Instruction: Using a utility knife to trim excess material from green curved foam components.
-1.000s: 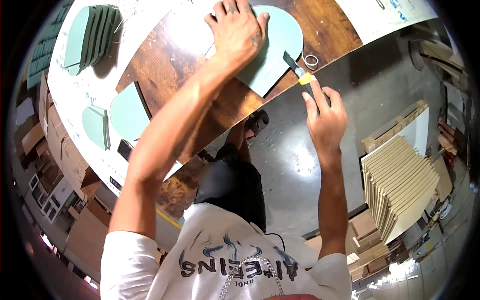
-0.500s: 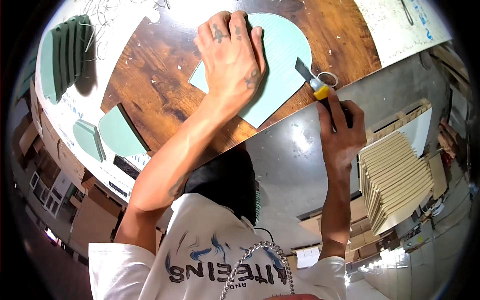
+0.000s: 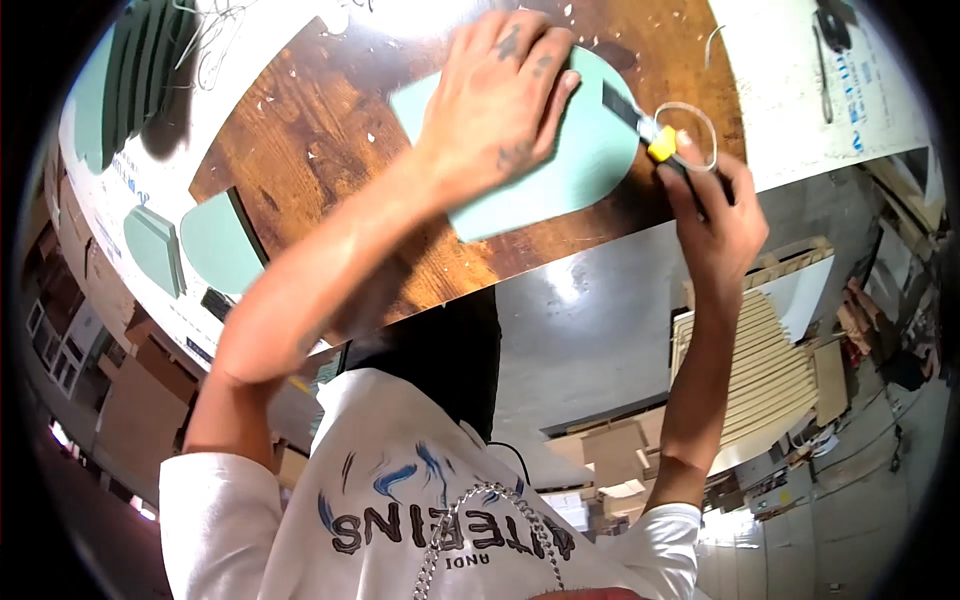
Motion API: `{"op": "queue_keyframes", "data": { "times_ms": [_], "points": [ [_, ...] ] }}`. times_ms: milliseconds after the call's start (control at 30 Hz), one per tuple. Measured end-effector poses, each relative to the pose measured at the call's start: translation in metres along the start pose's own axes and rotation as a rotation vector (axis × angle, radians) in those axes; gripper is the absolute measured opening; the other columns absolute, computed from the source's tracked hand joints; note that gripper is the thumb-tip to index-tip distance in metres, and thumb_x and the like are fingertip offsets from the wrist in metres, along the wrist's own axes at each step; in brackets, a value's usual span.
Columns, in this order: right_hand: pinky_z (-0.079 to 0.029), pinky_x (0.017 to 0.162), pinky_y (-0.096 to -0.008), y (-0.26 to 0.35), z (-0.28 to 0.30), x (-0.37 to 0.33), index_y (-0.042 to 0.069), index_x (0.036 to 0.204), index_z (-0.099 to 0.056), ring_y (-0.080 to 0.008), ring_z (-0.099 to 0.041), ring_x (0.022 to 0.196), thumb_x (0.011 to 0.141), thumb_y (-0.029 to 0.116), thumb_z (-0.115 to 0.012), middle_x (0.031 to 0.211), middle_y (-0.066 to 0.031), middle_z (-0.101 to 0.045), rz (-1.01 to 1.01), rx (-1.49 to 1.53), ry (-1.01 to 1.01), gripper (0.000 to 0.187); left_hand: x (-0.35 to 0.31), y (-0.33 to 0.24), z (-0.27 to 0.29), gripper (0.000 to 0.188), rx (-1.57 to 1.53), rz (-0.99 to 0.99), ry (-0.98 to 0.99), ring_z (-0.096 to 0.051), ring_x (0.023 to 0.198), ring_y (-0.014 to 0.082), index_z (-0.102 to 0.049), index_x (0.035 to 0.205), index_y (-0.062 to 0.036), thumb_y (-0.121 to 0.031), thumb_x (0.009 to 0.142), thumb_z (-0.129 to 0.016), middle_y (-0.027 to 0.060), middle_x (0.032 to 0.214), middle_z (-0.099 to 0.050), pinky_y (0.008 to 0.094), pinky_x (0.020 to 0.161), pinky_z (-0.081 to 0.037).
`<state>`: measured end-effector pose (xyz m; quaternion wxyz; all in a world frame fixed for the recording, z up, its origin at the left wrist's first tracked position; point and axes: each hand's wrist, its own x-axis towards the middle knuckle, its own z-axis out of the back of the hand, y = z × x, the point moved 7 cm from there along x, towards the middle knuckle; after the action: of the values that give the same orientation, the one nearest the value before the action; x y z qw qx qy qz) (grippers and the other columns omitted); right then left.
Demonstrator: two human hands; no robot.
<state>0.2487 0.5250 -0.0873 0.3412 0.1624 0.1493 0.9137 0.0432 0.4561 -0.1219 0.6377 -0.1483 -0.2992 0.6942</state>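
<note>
A pale green rounded panel (image 3: pixel 590 175) lies on the brown wood-patterned board (image 3: pixel 330 180). My left hand (image 3: pixel 490 115) presses down on it from above, palm down, fingers stretched over its far part. Closed around the handle of a utility knife (image 3: pixel 661 143) with a yellow collar is my right hand (image 3: pixel 722 218). The knife's dark blade reaches over the panel's right curved edge; whether it touches cannot be made out. A thin pale strip (image 3: pixel 714 130) loops beside the knife, close to my right fingers.
Smaller green pieces (image 3: pixel 215 245) rest on the white tabletop at left, near a row of upright green panels (image 3: pixel 140 85). Loose thin strips (image 3: pixel 215 45) lie behind. Past the table's near edge, slatted pale boards (image 3: pixel 765 370) are stacked at lower right.
The panel has turned on the board under my left hand, its straight end swinging left. My right hand and the knife have moved right and farther away; the pale loop has grown larger.
</note>
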Motion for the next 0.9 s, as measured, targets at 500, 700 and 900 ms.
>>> {"op": "queue_keyframes", "data": {
  "times_ms": [500, 700, 900],
  "points": [
    [-0.047, 0.060, -0.0318, -0.002, 0.002, -0.017, 0.028, 0.130, -0.067, -0.0185, -0.059, 0.072, 0.078, 0.028, -0.085, 0.090, -0.0034, -0.061, 0.083, -0.010, 0.112, 0.056, -0.029, 0.011, 0.020, 0.029, 0.408, 0.375, -0.245, -0.040, 0.128, 0.0409, -0.062, 0.126, -0.0145, -0.025, 0.099, -0.058, 0.0190, 0.126, -0.053, 0.0589, 0.110, -0.032],
    [-0.047, 0.061, -0.0316, -0.010, -0.008, 0.016, 0.024, 0.125, -0.071, -0.0184, -0.061, 0.074, 0.079, 0.024, -0.083, 0.091, -0.0036, -0.063, 0.195, 0.017, 0.148, 0.049, -0.022, 0.011, 0.019, 0.031, 0.426, 0.286, -0.273, -0.042, 0.117, 0.0422, -0.058, 0.122, -0.0116, -0.017, 0.092, -0.065, 0.0197, 0.119, -0.048, 0.0583, 0.102, -0.035],
    [-0.048, 0.059, -0.0314, -0.006, -0.024, 0.069, 0.021, 0.123, -0.072, -0.0191, -0.061, 0.071, 0.077, 0.015, -0.083, 0.089, -0.0056, -0.063, 0.258, 0.212, 0.111, 0.047, -0.016, 0.007, 0.023, 0.035, 0.363, 0.334, -0.296, -0.042, 0.119, 0.0429, -0.061, 0.122, -0.0062, -0.010, 0.088, -0.067, 0.0208, 0.120, -0.047, 0.0600, 0.105, -0.034]
  ]
}}
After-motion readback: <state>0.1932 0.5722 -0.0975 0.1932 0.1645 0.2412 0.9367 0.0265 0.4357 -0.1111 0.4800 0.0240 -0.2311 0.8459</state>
